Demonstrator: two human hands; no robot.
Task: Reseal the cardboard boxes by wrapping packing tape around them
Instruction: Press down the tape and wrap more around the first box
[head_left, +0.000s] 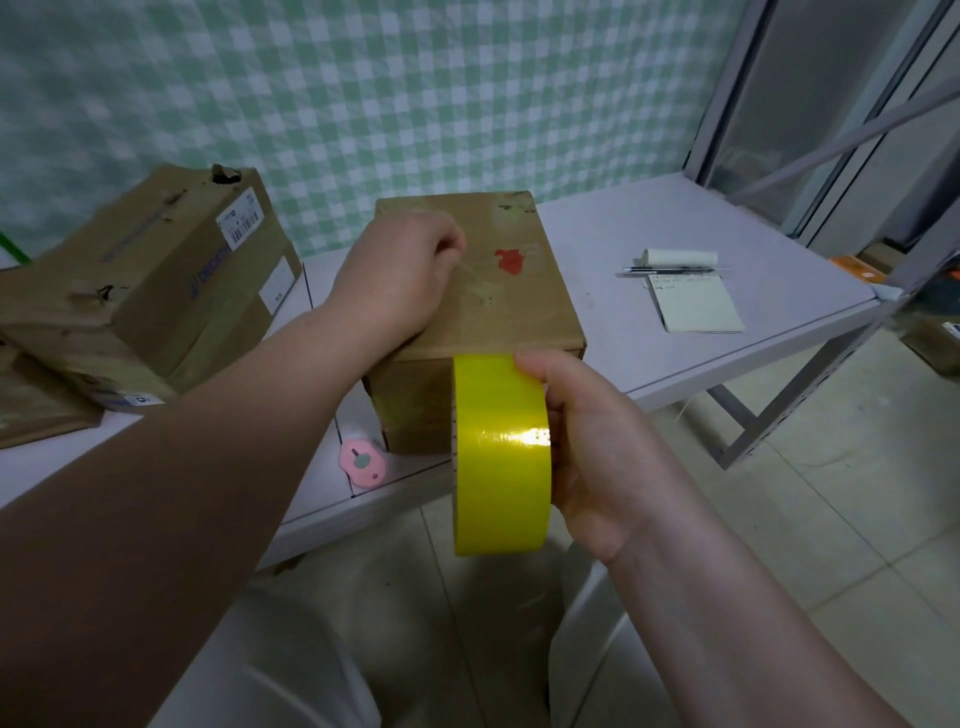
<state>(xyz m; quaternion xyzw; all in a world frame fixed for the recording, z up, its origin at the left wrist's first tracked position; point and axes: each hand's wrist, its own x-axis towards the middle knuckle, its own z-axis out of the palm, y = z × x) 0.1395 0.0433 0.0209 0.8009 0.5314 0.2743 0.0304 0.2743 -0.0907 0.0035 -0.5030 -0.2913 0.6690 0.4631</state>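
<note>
My left hand (400, 275) pinches what looks like the tape end (461, 265) atop the box (519, 312) on the surface (649, 228), right hand (592, 457) grips the tape roll (501, 457) by its front edge, so I'd keep tension and pull straight.

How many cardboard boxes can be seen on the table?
3: the centre box under the left hand, a battered box on the left, a lower box beneath it. Cardboard at the far-left edge may be a fourth.

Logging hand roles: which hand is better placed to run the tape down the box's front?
Right: the right hand grips the tape roll before the box; the left hand rests on its top.
</note>
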